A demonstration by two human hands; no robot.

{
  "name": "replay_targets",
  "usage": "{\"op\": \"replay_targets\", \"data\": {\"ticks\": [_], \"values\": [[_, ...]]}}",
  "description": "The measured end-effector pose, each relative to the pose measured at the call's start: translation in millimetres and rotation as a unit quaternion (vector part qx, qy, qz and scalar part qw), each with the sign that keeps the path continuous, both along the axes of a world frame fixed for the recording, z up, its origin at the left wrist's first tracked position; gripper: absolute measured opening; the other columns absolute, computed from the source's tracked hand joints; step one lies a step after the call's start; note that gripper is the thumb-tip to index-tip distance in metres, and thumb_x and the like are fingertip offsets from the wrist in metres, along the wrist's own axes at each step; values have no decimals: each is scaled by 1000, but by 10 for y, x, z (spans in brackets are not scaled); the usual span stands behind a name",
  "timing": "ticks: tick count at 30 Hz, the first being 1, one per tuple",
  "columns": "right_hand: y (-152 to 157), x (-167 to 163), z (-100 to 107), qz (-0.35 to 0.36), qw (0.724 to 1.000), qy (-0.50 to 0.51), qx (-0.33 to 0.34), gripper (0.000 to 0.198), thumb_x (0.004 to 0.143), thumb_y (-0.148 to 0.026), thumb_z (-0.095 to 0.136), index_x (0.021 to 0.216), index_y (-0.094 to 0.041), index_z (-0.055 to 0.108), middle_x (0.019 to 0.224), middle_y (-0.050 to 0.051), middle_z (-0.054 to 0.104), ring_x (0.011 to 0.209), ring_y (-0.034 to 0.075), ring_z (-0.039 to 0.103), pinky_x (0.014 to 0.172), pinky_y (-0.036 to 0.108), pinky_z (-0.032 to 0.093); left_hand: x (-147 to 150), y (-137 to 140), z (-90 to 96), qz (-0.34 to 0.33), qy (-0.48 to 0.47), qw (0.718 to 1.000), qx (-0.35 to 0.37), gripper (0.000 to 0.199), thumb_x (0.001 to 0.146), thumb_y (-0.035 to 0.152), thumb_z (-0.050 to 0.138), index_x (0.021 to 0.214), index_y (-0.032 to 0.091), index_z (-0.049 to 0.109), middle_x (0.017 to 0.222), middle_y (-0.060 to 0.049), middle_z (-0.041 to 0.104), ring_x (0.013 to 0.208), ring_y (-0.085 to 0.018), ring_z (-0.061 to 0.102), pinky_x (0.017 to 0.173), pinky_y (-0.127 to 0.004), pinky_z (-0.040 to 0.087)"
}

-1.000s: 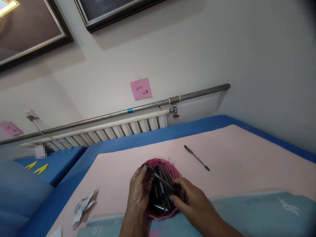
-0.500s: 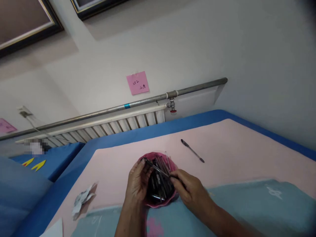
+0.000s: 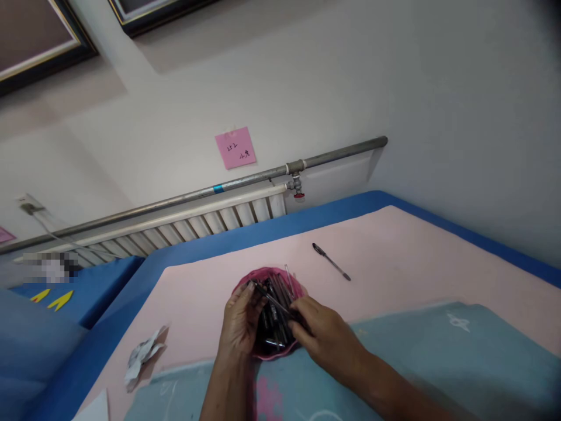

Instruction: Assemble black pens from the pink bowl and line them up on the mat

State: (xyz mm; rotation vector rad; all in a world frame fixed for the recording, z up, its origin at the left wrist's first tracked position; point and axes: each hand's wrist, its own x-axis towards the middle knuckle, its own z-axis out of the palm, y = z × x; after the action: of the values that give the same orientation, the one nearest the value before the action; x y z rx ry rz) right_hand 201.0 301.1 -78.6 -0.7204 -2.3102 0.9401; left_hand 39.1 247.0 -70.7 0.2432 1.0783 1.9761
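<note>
A dark, clear-barrelled pen (image 3: 274, 301) is held slantwise between my hands. My left hand (image 3: 240, 318) pinches its upper left end with thumb and fingers. At the lower right end, my right hand (image 3: 322, 333) is closed around it. Directly beneath is a round pink basket (image 3: 258, 272) with a wavy rim, filled with several dark and clear pens (image 3: 276, 336). My hands partly cover the basket's sides. Another pen (image 3: 331, 261) with a black cap lies by itself on the pink sheet, beyond my right hand.
A pink sheet (image 3: 197, 310) and a blue-green cloth (image 3: 403, 345) cover the blue table (image 3: 350, 202). Crumpled paper (image 3: 142, 355) lies at the left, with a white sheet (image 3: 94, 406) nearer me. A radiator (image 3: 236, 216) and pipe (image 3: 346, 153) run along the wall behind.
The whole view has shifted slightly, so things appear a little further left. Both hands keep their hold on the pen above the basket, with little visible change.
</note>
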Motion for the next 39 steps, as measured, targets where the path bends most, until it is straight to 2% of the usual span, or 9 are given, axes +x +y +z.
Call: {"op": "replay_targets", "data": {"ticks": [2, 9, 13, 16, 23, 27, 29, 34, 39], "values": [[1, -2, 21, 6, 1000, 6, -27, 11, 84, -20, 45, 83, -20, 56, 78, 2, 59, 71, 15, 54, 64, 27, 38, 2, -11, -2, -5, 4, 1000, 7, 18, 60, 20, 79, 73, 14, 68, 73, -1, 72, 70, -13, 66, 71, -27, 51], [-3, -43, 91, 21, 967, 38, -251, 15, 82, -29, 48, 84, -20, 60, 62, -3, 53, 58, 12, 50, 54, 23, 36, 0, -48, 26, -5, -1, 1000, 19, 18, 59, 20, 80, 71, 14, 68, 72, -1, 71, 68, -13, 66, 67, -25, 52], [-37, -50, 75, -2, 980, 16, -198, 15, 71, -19, 58, 86, -21, 57, 69, -3, 57, 62, 12, 51, 56, 23, 36, 19, -39, 24, 0, 2, 1000, 15, 17, 59, 21, 79, 71, 14, 69, 71, -1, 71, 68, -13, 66, 68, -25, 52], [-48, -34, 84, -13, 990, 12, -138, 9, 77, -21, 53, 83, -21, 59, 72, -1, 59, 64, 13, 51, 59, 24, 36, 31, -37, 22, 1, 4, 1000, 16, 17, 59, 20, 80, 70, 15, 69, 70, -1, 71, 67, -13, 66, 68, -24, 51], [7, -28, 128, 47, 948, 82, -303, 12, 78, -25, 49, 74, -18, 58, 55, -5, 44, 51, 10, 40, 49, 22, 31, 54, -47, 78, 11, 22, 999, 21, 21, 56, 22, 81, 70, 14, 67, 70, 0, 70, 68, -13, 65, 69, -25, 51], [122, -4, 77, -6, 950, 100, -294, 12, 77, -27, 51, 73, -18, 58, 58, -4, 46, 53, 9, 41, 49, 21, 32, 47, -73, 92, -15, 113, 993, -39, 25, 62, 33, 76, 77, 15, 66, 70, -2, 68, 65, -14, 62, 65, -26, 48], [190, 18, 64, -41, 955, 107, -273, 13, 77, -29, 50, 72, -18, 57, 60, -4, 47, 54, 10, 42, 49, 21, 33, 31, -95, 76, -39, 226, 967, -114, 23, 65, 33, 72, 79, 16, 66, 69, -2, 67, 62, -15, 59, 62, -27, 45], [262, 42, 74, -77, 952, 123, -269, 15, 79, -30, 48, 72, -19, 56, 54, -5, 44, 49, 10, 39, 46, 22, 31, 67, -111, 15, -31, 503, 823, -262, 11, 58, 15, 71, 65, 20, 64, 65, -3, 63, 65, -19, 55, 64, -29, 37], [218, 29, 93, -83, 949, 131, -276, 14, 78, -30, 47, 72, -20, 55, 52, -5, 40, 48, 10, 38, 45, 22, 30, 195, -93, 14, -18, 511, 812, -282, 20, 52, 9, 71, 61, 22, 59, 60, -2, 58, 64, -21, 54, 68, -31, 34]]}}
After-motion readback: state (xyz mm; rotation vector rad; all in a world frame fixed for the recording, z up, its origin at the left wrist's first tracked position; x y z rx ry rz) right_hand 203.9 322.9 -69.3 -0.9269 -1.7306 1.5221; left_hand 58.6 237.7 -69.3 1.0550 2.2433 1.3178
